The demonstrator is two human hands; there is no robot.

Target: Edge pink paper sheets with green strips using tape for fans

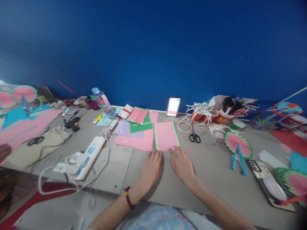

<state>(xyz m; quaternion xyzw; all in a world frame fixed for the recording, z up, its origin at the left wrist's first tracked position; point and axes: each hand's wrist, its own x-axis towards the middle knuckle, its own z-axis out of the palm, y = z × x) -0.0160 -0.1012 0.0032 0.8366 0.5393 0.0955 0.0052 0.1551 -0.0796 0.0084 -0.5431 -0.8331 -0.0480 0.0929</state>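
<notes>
A pink paper sheet [166, 135] with green strips along its left and right edges lies flat in front of me. My left hand [152, 166] rests at its near left corner, fingers stretched forward and close together. At the near right part of the same edge, my right hand [182, 163] has its fingers apart, tips on the paper. Both thumbs are mostly hidden. Just left of the sheet are more pink paper [136, 142], a green sheet [141, 126] and a pleated pink paper [138, 115] with green edges. Black scissors [195, 137] lie to the right, beside a tape roll [184, 127].
On the left are a power strip [90, 156] with cables, a glue gun [72, 124] and a tilted water bottle [103, 103]. A phone [174, 106] stands against the blue wall. A round paper fan [238, 145] and a mouse [274, 188] are right. Another person's hand [4, 152] shows far left.
</notes>
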